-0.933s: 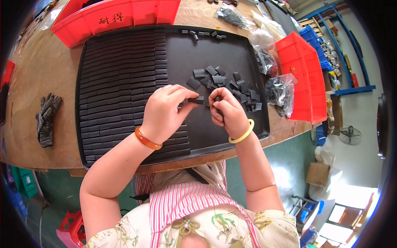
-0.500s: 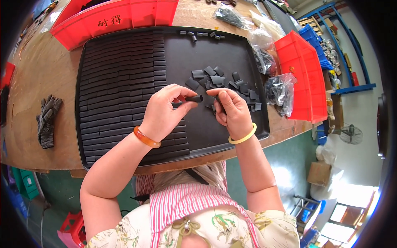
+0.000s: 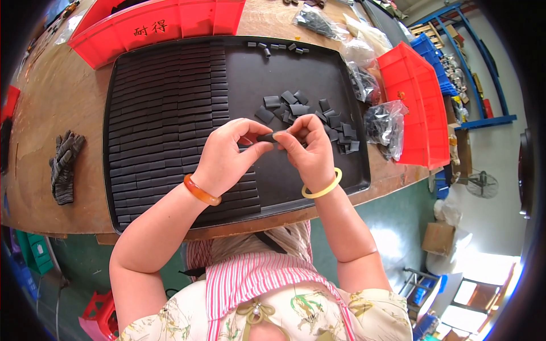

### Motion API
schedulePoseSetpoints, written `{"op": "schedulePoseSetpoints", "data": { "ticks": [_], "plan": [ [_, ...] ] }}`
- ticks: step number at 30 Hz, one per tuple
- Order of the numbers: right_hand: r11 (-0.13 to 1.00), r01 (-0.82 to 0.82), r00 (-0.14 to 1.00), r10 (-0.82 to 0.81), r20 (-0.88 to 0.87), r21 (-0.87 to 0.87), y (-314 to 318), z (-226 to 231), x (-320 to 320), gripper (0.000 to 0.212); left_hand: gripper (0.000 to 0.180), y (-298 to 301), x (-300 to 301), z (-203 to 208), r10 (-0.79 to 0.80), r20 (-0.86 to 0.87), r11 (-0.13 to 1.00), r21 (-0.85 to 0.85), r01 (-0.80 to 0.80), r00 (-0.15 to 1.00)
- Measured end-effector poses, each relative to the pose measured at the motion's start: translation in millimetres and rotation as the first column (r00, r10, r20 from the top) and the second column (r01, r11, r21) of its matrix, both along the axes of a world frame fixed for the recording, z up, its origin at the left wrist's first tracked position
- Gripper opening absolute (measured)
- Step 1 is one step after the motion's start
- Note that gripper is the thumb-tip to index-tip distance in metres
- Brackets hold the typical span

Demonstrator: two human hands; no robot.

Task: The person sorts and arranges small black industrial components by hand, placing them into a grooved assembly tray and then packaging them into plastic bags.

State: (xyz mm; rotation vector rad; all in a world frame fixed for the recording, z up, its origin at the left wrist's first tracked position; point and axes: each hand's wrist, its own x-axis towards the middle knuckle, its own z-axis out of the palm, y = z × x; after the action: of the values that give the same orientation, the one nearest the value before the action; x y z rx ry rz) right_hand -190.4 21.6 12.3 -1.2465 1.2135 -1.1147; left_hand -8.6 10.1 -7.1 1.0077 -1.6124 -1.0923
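Note:
Over a black tray [image 3: 296, 196], my left hand [image 3: 219, 156] pinches a short black tube [image 3: 265, 137] between thumb and fingers. My right hand [image 3: 313, 150] closes on the tube's right end with thumb and forefinger; its fingers hide that end and anything small held there. Rows of black tubes [image 3: 165, 125] lie side by side, packed across the tray's left part. Beyond my right hand is a loose pile of flat black sleeve pieces [image 3: 296, 103]. Several small black cylinders [image 3: 278, 47] lie by the far edge.
A red bin [image 3: 159, 28] stands behind the tray, and another red bin [image 3: 412, 108] to its right. Clear plastic bags [image 3: 385, 128] with dark pieces lie between tray and right bin. A grey glove [image 3: 66, 167] rests on the wooden table [image 3: 34, 113] at left.
My right hand has moved left and its fingertips have come onto the right end of the tube, covering its open mouth. My left hand has hardly moved.

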Motion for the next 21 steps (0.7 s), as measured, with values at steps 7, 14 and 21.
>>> {"op": "schedulePoseSetpoints", "data": {
  "ticks": [7, 14, 21],
  "plan": [
    [0.959, -0.004, 0.918, -0.109, -0.381, -0.284, 4.5, 3.5, 5.6, 0.016, 0.024, -0.7, 2.3, 2.1, -0.003, 0.069, 1.0, -0.026, 0.004, 0.998],
    [0.986, 0.003, 0.961, -0.048, -0.273, -0.166, -1.3, -3.5, -1.3, 0.014, 0.025, -3.4, 7.0, 3.9, 0.036, 0.212, 0.971, -0.238, 0.016, 0.977],
    [0.999, 0.025, 0.959, -0.013, -0.284, 0.04, -25.9, -26.6, 9.3, 0.022, 0.022, -22.8, 22.3, 14.1, 0.332, -0.087, 0.89, -0.302, -0.342, 0.939]
  ]
}}
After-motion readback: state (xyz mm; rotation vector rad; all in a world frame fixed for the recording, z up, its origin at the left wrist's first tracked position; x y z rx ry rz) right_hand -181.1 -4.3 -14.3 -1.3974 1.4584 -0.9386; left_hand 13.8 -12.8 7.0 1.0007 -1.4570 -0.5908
